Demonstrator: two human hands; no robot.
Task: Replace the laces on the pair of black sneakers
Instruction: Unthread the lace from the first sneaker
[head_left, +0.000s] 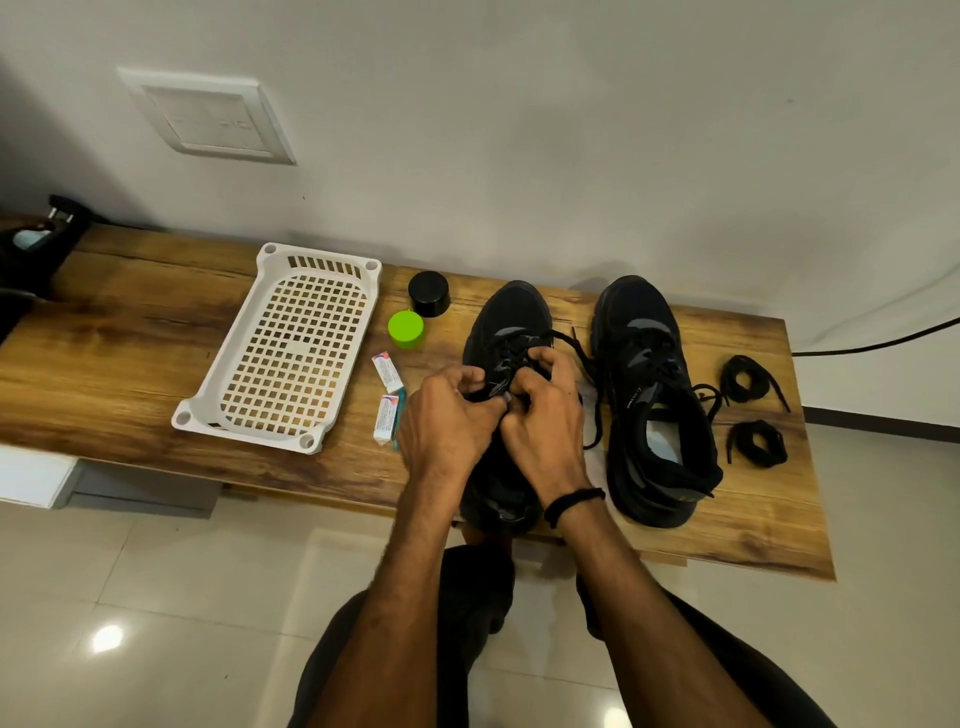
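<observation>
Hands meet over the left-hand sneaker (506, 332), which stands on the table (130, 332) with its toe toward the wall and its heel at the near edge. The left hand (449, 410) has its fingers curled in, its grip pinching the black lace (582, 353) at the eyelets in the middle of the shoe. The right hand (545, 410), with a black band (574, 504) around its wrist, is curled too, its grip pinched on the same lace just beside the left hand; thumbs and fingertips of both nearly touch. A loose end of the lace trails off the shoe toward the right, down onto the wood between the two shoes.

The second sneaker (654, 395) stands just beside the first, nearer the right edge, also toe to the wall, its opening facing up and its own lace lying slack. Further right, near the right edge, two coiled black laces (750, 376) lie one behind the other, apart from the shoes.

Left of the hands lie two small printed packets (387, 371), end to end. Behind them sit a green round cap (406, 328) and a black round cap (429, 294), close together. A white perforated plastic basket (291, 348) rests toward the middle of the table, slightly angled. A black clamp (57, 223) grips the far left corner.
</observation>
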